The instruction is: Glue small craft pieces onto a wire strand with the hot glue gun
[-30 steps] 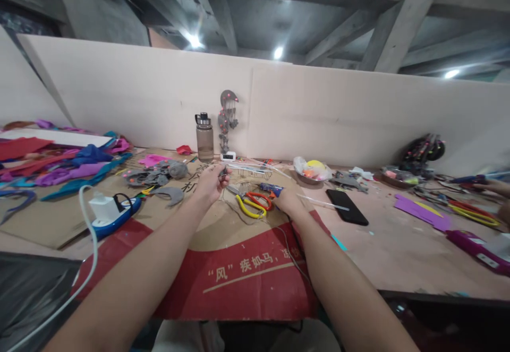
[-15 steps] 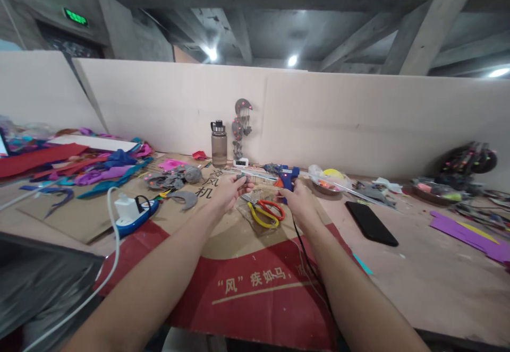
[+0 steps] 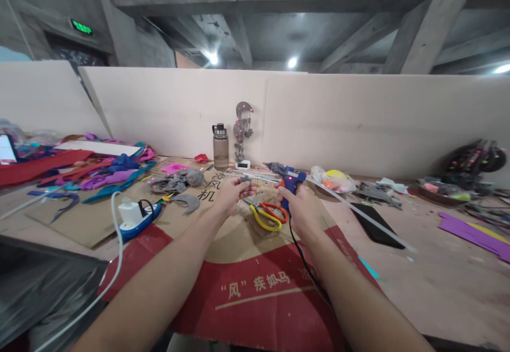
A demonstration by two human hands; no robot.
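Observation:
My left hand (image 3: 232,195) pinches a small grey piece (image 3: 244,179) between thumb and fingers, above the cardboard sheet (image 3: 235,243). My right hand (image 3: 297,203) is wrapped round the handle of a blue glue gun (image 3: 292,180), whose nozzle points up and left. A clear glue stick (image 3: 374,216) extends from the gun's back toward the lower right, over a black phone (image 3: 376,225). Scissors with yellow and red handles (image 3: 266,225) lie on the cardboard between my hands. Left of my left hand is a grey crescent piece (image 3: 188,202).
A bottle (image 3: 220,147) and a small white clock (image 3: 243,165) stand at the back, near a grey hanging ornament (image 3: 239,129). Coloured felt (image 3: 115,162) and a blue power strip (image 3: 139,225) lie left. Plastic-wrapped bits (image 3: 337,178) sit right.
The glue gun has been raised and tilted, and its glue stick now crosses over the phone. My left hand still pinches the grey piece. The view has shifted slightly.

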